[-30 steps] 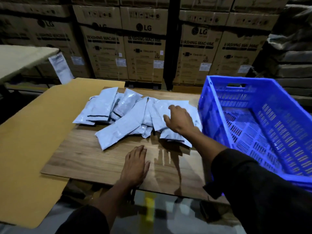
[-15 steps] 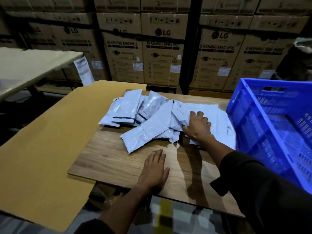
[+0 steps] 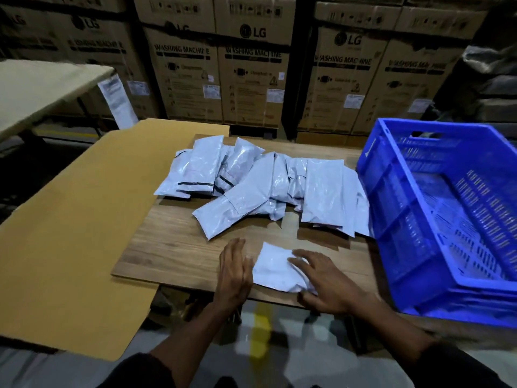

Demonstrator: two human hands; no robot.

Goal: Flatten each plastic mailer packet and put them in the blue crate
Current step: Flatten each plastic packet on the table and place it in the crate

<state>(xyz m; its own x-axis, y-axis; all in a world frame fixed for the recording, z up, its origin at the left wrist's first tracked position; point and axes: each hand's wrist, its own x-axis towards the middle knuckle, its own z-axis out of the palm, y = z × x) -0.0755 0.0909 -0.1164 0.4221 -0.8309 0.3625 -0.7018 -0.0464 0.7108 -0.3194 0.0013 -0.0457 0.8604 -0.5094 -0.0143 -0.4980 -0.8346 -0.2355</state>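
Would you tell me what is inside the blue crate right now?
The blue crate shows only its bare slotted floor; no packet is visible inside. Its near corner lies out of frame.

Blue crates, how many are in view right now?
1. The blue crate stands at the right end of the wooden board, beside the pile of mailer packets. No packet shows inside it, though its near corner is out of frame.

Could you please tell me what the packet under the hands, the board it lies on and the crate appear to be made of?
Packet: thin grey-white plastic film, going by its glossy creases. Board: wood or wood-look laminate, matte, with brown grain lines; which one is unclear. Blue crate: rigid moulded plastic, with slotted walls and a cut-out handle.
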